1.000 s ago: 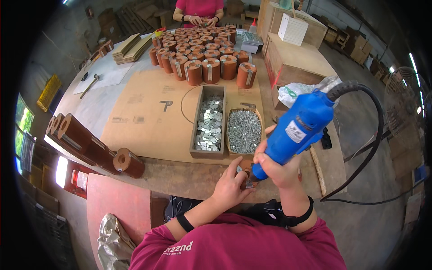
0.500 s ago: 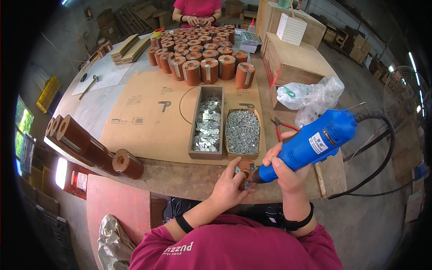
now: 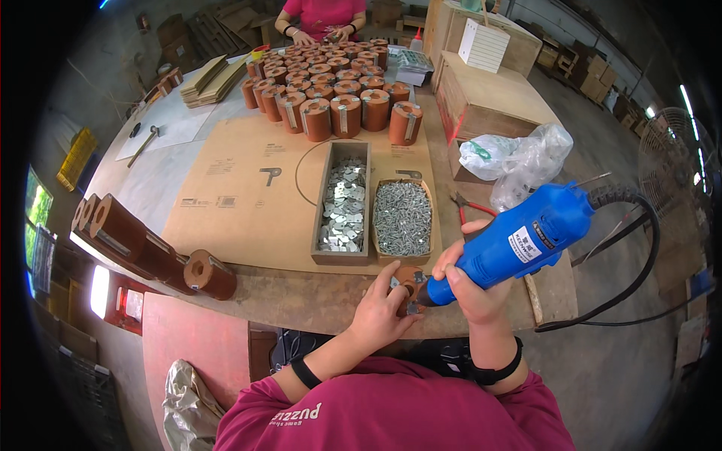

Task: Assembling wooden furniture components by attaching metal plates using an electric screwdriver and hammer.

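Head view: against 1 s ago, the blue power driver (image 3: 519, 240) leans over more, cable end further right and nearer; red-handled pliers (image 3: 479, 207) now show beyond it. Against 0.5 s ago, barely any change, the scene just sits slightly further left. For the work in hand, reads as the tool being steadied at the piece; whether it's running, can't tell.

The right hand (image 3: 475, 292) wraps the driver close to its nose, full closed grip. The left hand (image 3: 378, 304) has fingers curled narrow around 1 brown cylinder (image 3: 411, 275) at the near edge of the table (image 3: 301, 292). Cylinder lies between the 2 hands: against the left fingers, just left of the driver's nose, end face showing. Whether the tip touches, can't tell.

Just beyond: 1 tray (image 3: 342, 259) of flat metal plates (image 3: 347, 207); right of it, 1 box (image 3: 402, 258) of screws (image 3: 403, 218). Far side: many standing cylinders (image 3: 346, 116), 1 co-worker (image 3: 323, 10) behind.
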Demonstrator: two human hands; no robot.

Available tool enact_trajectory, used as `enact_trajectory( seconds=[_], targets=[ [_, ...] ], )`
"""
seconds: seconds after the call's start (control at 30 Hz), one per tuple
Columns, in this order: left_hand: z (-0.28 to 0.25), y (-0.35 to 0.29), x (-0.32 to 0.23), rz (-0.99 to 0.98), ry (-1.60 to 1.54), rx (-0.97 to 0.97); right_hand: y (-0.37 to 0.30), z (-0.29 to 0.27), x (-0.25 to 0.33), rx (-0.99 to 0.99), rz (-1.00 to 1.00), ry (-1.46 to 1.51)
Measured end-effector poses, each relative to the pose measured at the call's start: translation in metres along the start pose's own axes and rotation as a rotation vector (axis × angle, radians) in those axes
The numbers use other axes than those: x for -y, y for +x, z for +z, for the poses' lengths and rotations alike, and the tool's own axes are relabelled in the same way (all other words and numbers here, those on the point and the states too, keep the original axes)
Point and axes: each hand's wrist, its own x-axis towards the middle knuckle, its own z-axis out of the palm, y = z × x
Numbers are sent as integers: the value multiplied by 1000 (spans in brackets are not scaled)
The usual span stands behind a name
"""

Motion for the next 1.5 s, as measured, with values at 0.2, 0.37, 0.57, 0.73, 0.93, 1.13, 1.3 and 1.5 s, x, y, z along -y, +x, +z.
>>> enact_trajectory(
  seconds=[0.2, 0.37, 0.57, 0.73, 0.93, 1.13, 1.3, 1.5],
  targets=[
    [0, -4, -2, 21, 11, -26, -4, 3, 2, 39, 61, -40],
    [5, -2, 4, 46, 11, -49, 2, 2, -12, 95, -2, -61],
    [0, 7, -1, 11, 9, -15, 11, -12, -9, -87, 46, 161],
    [-1, 9, 1, 94, 72, -39, 27, -22, -8, -301, -65, 393],
    [-4, -2, 0, 82, 58, -25, 26, -42, -59, -494, 52, 189],
    [-5, -3, 0, 144, 30, -38, -30, -96, -63, -726, 102, 612],
    [-7, 0, 0, 118, 22, -33, -53, -108, -67, -820, 165, 587],
    [-11, 4, -2, 59, 5, 21, -66, -122, -92, -901, 236, 548]
  ],
)
